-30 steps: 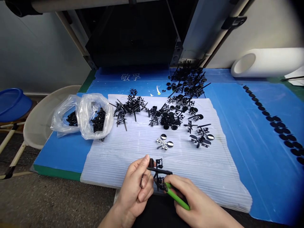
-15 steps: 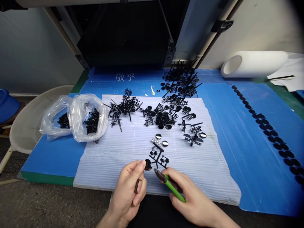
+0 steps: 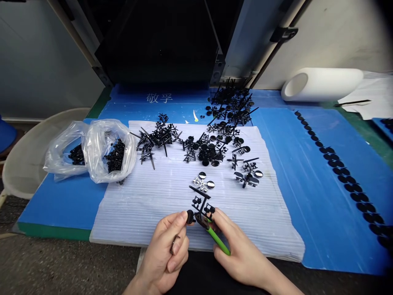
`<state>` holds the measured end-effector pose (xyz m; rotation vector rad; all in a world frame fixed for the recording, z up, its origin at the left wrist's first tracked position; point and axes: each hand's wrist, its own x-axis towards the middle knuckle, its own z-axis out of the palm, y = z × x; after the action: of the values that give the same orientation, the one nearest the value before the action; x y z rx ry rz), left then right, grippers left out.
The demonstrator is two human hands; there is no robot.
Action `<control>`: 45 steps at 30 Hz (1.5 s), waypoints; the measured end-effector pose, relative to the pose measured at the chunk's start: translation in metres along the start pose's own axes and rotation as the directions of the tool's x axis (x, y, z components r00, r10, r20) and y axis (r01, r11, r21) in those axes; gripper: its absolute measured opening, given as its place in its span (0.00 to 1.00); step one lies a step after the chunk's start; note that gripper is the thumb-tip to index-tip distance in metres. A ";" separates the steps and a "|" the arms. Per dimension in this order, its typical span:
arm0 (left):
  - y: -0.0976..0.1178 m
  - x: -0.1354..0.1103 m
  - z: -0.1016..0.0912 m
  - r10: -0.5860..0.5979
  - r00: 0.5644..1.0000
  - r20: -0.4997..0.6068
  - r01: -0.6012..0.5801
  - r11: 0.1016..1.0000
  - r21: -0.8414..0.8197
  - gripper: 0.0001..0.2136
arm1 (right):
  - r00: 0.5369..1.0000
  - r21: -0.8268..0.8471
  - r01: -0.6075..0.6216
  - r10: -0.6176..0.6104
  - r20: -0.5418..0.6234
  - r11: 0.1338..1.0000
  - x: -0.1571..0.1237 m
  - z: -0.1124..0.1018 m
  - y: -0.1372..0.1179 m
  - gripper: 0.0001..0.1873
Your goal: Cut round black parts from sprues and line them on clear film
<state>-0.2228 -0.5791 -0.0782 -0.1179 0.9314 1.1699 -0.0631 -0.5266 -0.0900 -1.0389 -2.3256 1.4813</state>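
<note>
My left hand (image 3: 167, 246) pinches a black round disc (image 3: 190, 216) between thumb and forefinger. A branched black plastic sprue (image 3: 202, 200) with small parts on its arms extends beyond the disc; whether the two are still joined I cannot tell. Another dark, thin piece (image 3: 173, 244) is tucked in the fingers of that hand. My right hand (image 3: 236, 250) is closed around green-handled side cutters (image 3: 215, 237). Their jaws lie right beside the disc, at the near end of the sprue. Just beyond lies a sprue with shiny discs (image 3: 203, 182) on the white foam sheet (image 3: 138, 213).
Heaps of black sprues (image 3: 211, 149) cover the sheet's far part, with another pile (image 3: 231, 102) behind. Two clear plastic bags (image 3: 130, 164) of small black parts stand left. Black discs (image 3: 346, 179) form a long row at right. A white foam roll (image 3: 325, 84) lies at the back right.
The cutters have moved left and up to the disc and sprue, where before there was a gap. My left hand keeps the disc in its pinch. The view has shifted slightly.
</note>
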 end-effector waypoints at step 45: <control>-0.007 -0.012 -0.016 0.307 0.944 -0.123 -0.188 0.805 0.563 0.13 | 0.991 0.539 0.051 0.023 -0.130 0.841 0.028 0.017 -0.031 0.10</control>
<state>-0.2267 -0.5991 -0.0827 0.3641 1.4743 1.0986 -0.1065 -0.5290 -0.0769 -0.9151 -1.6547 1.8446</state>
